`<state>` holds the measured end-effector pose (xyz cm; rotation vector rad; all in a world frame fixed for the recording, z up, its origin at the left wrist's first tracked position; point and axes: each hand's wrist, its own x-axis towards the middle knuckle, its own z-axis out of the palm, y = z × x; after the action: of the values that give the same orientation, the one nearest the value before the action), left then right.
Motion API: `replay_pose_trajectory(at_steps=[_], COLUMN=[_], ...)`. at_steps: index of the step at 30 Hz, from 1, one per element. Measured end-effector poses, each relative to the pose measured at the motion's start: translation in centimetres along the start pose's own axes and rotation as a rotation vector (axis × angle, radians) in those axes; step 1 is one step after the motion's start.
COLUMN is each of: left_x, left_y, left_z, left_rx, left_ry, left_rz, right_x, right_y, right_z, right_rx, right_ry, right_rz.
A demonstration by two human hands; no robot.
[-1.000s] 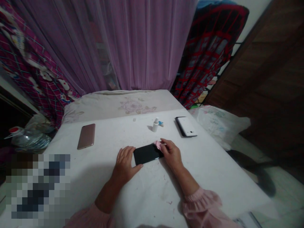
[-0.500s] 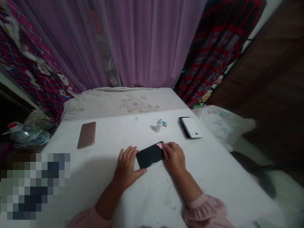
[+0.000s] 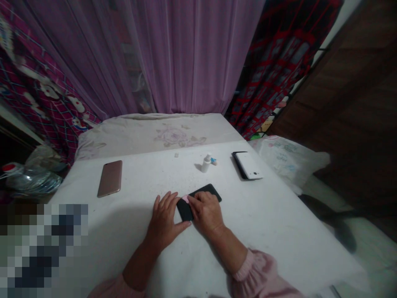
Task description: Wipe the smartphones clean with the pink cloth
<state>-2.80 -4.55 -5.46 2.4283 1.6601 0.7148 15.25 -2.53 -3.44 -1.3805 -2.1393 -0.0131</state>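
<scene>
"What changed?"

"The right hand (image 3: 205, 213) slid onto the black phone (image 3: 208, 189). The phone lies under it, and its fingers pinch a pink cloth (image 3: 185, 199)."

"And the left hand (image 3: 165, 219)?"

"Open, fingers spread, thumb by the phone, holding nothing."

**Both hands down in the middle, palms down, almost meeting**

Ok so both arms reach in from the near edge and angle toward the middle. The left hand (image 3: 164, 219) sits palm down, fingers fanned out toward the far side, thumb stuck out to the right. The right hand (image 3: 206, 213) is just beside it, knuckles up, fingers curled a bit and pointing far and left. The left forearm (image 3: 139, 260) comes up from near left, the right forearm (image 3: 229, 248) from near right, both wrists slightly bent
</scene>
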Motion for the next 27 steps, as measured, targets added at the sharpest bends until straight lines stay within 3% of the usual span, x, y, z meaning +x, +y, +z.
replay_pose_trajectory(at_steps=[6,9,17,19,22,27], left_x=[0.0,0.1,0.0,0.0,-0.1,0.0], left_y=[0.0,0.0,-0.1,-0.2,-0.2,-0.1], left_z=[-0.1,-0.1,0.2,0.3,0.3,0.0], left_rx=[-0.009,-0.016,-0.006,-0.011,-0.017,-0.020], left_ry=[0.001,-0.004,0.015,0.023,0.029,0.022], left_rz=[0.000,-0.004,-0.004,0.004,0.002,0.006], right_x=[0.5,0.7,0.6,0.2,-0.1,0.1], right_y=[4.8,5.5,-0.7,-1.2,0.6,6.0], right_z=[-1.0,-1.1,0.2,0.3,0.0,-1.2], right_rx=[-0.120,-0.169,-0.023,0.004,-0.008,-0.139], right_ry=[0.068,0.090,-0.024,-0.035,-0.006,0.098], right_rz=[0.224,0.255,0.036,0.008,0.032,0.232])
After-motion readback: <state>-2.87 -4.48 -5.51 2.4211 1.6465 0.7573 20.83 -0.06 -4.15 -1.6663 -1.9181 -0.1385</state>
